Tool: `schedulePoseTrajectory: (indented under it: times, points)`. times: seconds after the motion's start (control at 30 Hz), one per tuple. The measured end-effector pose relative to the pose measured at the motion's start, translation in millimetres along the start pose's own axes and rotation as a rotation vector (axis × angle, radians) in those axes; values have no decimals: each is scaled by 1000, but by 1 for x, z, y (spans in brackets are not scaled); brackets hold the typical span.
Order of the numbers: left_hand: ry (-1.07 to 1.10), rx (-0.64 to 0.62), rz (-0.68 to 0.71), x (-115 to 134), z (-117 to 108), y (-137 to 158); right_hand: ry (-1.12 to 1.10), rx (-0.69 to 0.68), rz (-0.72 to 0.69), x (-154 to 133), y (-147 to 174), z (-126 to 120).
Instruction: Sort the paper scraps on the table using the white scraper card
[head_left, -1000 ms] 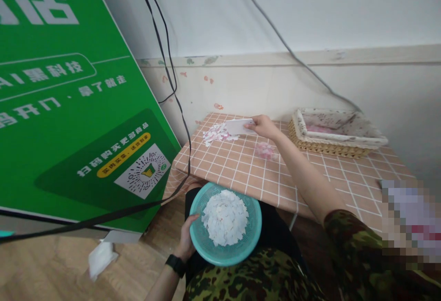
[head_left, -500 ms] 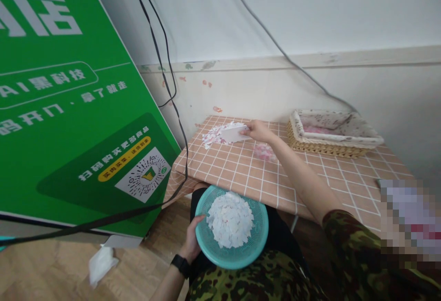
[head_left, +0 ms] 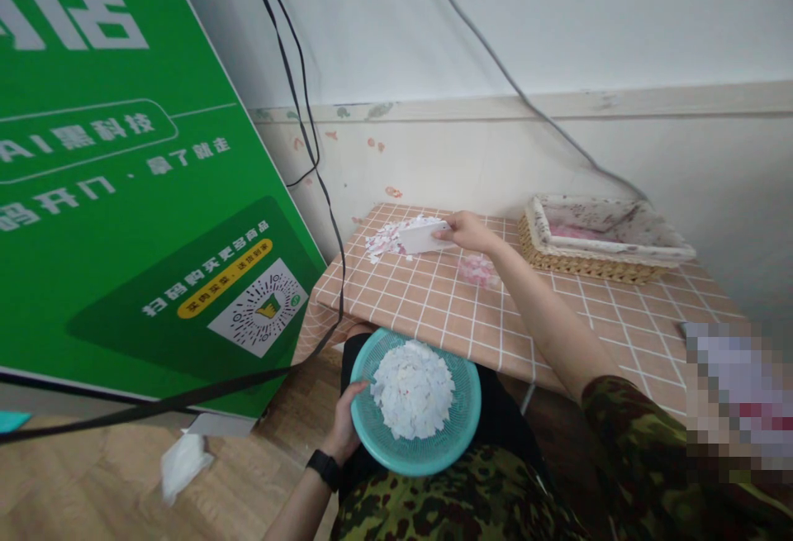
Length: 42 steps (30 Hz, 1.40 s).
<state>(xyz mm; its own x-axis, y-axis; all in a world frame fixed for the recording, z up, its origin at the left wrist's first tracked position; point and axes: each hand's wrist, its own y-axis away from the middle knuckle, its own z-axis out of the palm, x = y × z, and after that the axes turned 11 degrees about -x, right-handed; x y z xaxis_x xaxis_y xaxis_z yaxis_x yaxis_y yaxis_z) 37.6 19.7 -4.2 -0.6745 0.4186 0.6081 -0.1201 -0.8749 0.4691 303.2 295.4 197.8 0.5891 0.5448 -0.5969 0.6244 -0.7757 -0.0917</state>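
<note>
A teal plastic colander rests on my lap below the table edge, with a heap of white paper scraps in it. My left hand grips its left rim. Stretched out over the table, my right hand pinches the right end of a flat white card. The card stands tilted against a spread pile of white and pink paper scraps and hides part of it. Just below the right wrist lies a small pink clump, perhaps in clear plastic.
A cloth-lined wicker basket with something pink inside stands at the table's right. The checked tablecloth hangs over the front edge. A dark strap dangles before a green sign. A white plastic bag lies on the floor.
The view has shifted slightly. Both hands keep their holds; the card and the pile look nearly the same.
</note>
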Motion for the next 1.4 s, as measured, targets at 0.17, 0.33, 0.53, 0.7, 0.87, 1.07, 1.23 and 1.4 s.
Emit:
schedulePoseTrajectory:
  times: [0.17, 0.33, 0.53, 0.7, 0.87, 1.07, 1.23, 1.4]
  points:
    - [9, -11, -3, 1, 0, 1, -45, -36, 39, -2, 2, -3]
    - [22, -5, -12, 0, -1, 0, -67, -38, 32, -7, 3, -3]
    - [15, 8, 1, 1, 2, 1, -68, -31, 23, -8, 4, -2]
    - [21, 27, -17, 2, 5, 2, -82, -28, 13, -9, 2, 2]
    - [2, 3, 0, 1, 2, 1, -75, -18, 28, -11, 4, -3]
    - [-7, -14, 7, 1, 2, 1, -115, -55, -27, -12, 3, 1]
    - [7, -33, 4, 0, 2, 1, -98, -53, -54, -14, 1, 5]
    - [10, -16, 7, 1, 2, 2, -130, -47, -54, -15, 4, 2]
